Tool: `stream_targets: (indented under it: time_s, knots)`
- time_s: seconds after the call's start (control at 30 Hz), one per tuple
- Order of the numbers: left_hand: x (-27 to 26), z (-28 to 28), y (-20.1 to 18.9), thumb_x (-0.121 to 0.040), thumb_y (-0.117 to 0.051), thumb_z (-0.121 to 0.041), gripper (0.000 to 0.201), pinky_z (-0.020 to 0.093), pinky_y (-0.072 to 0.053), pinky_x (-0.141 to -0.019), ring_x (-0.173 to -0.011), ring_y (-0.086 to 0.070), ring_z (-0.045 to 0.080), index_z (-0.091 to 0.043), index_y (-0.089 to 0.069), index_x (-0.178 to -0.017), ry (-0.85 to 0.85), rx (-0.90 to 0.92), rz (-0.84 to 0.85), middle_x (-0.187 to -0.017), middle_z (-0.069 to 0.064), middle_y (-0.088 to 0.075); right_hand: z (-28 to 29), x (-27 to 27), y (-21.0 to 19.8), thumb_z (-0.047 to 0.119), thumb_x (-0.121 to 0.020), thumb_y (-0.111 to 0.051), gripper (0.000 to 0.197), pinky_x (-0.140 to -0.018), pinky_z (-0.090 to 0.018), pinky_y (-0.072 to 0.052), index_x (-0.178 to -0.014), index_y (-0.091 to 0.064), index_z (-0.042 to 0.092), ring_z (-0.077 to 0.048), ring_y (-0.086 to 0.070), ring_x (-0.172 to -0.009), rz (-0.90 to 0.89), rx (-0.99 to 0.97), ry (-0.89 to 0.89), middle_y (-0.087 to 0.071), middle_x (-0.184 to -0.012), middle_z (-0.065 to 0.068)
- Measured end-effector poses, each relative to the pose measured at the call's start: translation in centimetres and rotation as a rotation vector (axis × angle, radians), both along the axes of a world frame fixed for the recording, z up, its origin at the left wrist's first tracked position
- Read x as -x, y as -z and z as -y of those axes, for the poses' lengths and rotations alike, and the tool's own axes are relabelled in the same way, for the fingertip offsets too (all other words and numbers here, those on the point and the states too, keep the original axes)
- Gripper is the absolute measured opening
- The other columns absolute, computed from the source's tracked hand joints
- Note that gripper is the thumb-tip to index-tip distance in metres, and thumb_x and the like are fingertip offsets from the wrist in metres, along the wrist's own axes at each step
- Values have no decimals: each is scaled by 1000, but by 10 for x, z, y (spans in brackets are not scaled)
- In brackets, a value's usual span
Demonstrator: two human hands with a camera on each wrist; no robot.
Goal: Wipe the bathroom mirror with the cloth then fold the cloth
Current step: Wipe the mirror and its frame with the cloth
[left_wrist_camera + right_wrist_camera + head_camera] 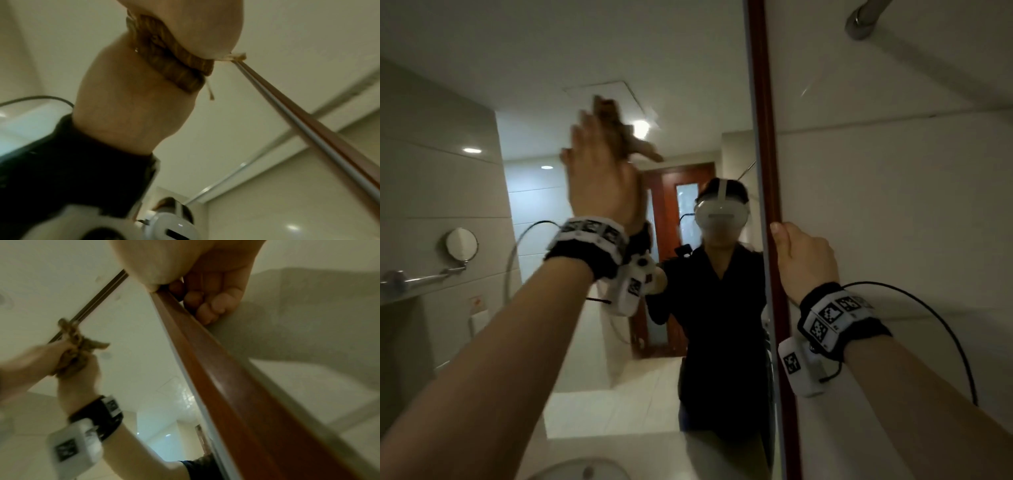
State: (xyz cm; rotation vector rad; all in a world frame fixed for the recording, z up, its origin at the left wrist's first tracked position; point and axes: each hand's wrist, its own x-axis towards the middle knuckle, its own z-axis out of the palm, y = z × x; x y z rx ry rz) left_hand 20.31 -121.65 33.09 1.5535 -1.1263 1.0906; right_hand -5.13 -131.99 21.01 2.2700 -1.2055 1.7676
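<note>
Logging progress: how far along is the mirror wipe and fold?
Done: nothing can be confirmed. In hand: left hand presses the bunched brown cloth flat to the upper mirror glass; right hand grips the wooden frame. Left: the remaining wiping, then the fold; the cloth is still crumpled.

Round wall mirror (461,244) + towel bar (417,279) at left, sink (585,471) below, tiled wall (893,212) at right.
</note>
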Motion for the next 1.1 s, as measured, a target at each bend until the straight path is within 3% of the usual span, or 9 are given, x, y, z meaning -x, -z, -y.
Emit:
stream_targets:
  time_s: [0.17, 0.27, 0.37, 0.43, 0.57, 0.7, 0.9, 1.03, 1.1]
  knots:
    - [-10, -1, 1, -87, -32, -24, 74, 52, -14, -118, -147, -15, 34, -1, -9, -153, -58, 65, -159, -161, 15, -14, 1, -3, 1, 65, -86, -3, 70, -65, -44, -54, -100, -55, 21, -35, -59, -67, 29, 10, 13, -62, -74, -14]
    - [57, 25, 15, -79, -38, -22, 77, 46, -33, -105, -129, -41, 31, -12, -19, -153, 28, 18, 151, -147, 10, -40, 0, -2, 1, 64, -88, -4, 67, -64, -42, -53, -99, -53, 21, -33, -57, -65, 14, 2, 20, -61, -74, -13]
    - [119, 52, 60, -83, -41, -25, 74, 47, -18, -118, -143, -27, 27, -10, -22, -153, 117, -200, 470, -158, 9, -27, -4, 1, -2, 55, -96, -11, 55, -59, -34, -45, -97, -54, 20, -28, -52, -63, -32, -22, 44, -62, -78, -12]
    - [129, 59, 72, -87, -39, -28, 71, 45, -8, -121, -148, -17, 26, -7, -21, -153, 121, -221, 458, -161, 9, -18, -9, 6, -6, 48, -100, -17, 50, -57, -30, -39, -85, -55, 18, -26, -52, -63, -80, -51, 59, -61, -78, -9]
    - [112, 56, 55, -91, -37, -30, 68, 44, -9, -121, -149, -17, 23, -9, -22, -154, 70, -243, 531, -162, 8, -18, -17, 9, -44, 53, -99, -16, 59, -59, -31, -39, -70, -52, 16, -27, -54, -65, -109, 3, 142, -59, -73, -8]
    - [96, 45, 12, -92, -37, -31, 72, 46, -9, -122, -150, -7, 24, -13, -9, -156, 51, -210, 397, -163, 6, -7, -14, -3, -94, 58, -98, -15, 70, -61, -31, -36, -79, -61, 8, -26, -52, -70, -139, 28, 267, -65, -88, -16]
    - [31, 10, -49, -89, -37, -23, 75, 49, -8, -121, -150, -7, 30, -10, -5, -155, -13, -33, 76, -163, 11, -6, -8, -5, -93, 56, -98, -13, 70, -59, -30, -35, -74, -59, 9, -24, -47, -63, -152, 51, 294, -61, -77, -12]
    - [19, 7, -57, -91, -36, -25, 74, 51, -9, -120, -149, -9, 34, -2, -5, -154, -59, 8, -71, -162, 15, -7, -4, -8, -92, 55, -99, -15, 67, -55, -28, -34, -65, -52, 11, -23, -47, -58, -130, 101, 305, -60, -71, -10]
    - [51, 16, -44, -86, -40, -23, 75, 50, -20, -116, -143, -23, 35, -3, -12, -153, -16, 41, 2, -158, 16, -21, -3, -10, -89, 55, -99, -15, 66, -55, -28, -36, -65, -51, 11, -25, -48, -58, -113, 120, 305, -61, -71, -12]
